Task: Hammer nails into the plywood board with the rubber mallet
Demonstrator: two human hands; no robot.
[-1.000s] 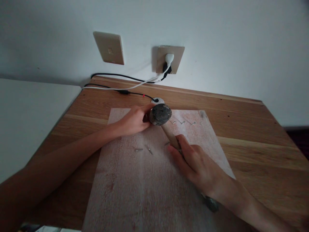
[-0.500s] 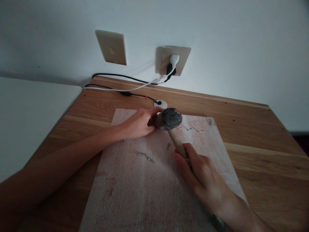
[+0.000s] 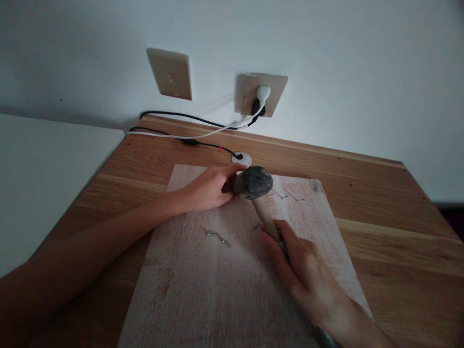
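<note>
My right hand (image 3: 308, 273) is wrapped round the wooden handle of a mallet (image 3: 255, 183) with a dark, worn head. The mallet head hangs over the upper part of a whitish wooden board (image 3: 181, 290). Beside the head, my left hand (image 3: 206, 188) rests at the board's far side, thumb and finger brought together; what they pinch is hidden behind the mallet. Right of the head, several small metal nails or screws (image 3: 284, 196) stand in a row in the board. Loose ones (image 3: 218, 236) lie mid-board, and another (image 3: 257, 225) shows beside the handle.
Under the board is a brown wooden tabletop (image 3: 391, 241). Behind it, black and white cables (image 3: 203, 133) run from a wall socket (image 3: 270, 94) and a round cable hole (image 3: 241, 159). A blank-looking wall plate (image 3: 170, 75) is at left, above a white surface (image 3: 54, 179).
The view has shifted slightly, so everything sits a little lower. Both hands and the mallet stay in nearly the same place over the board.
</note>
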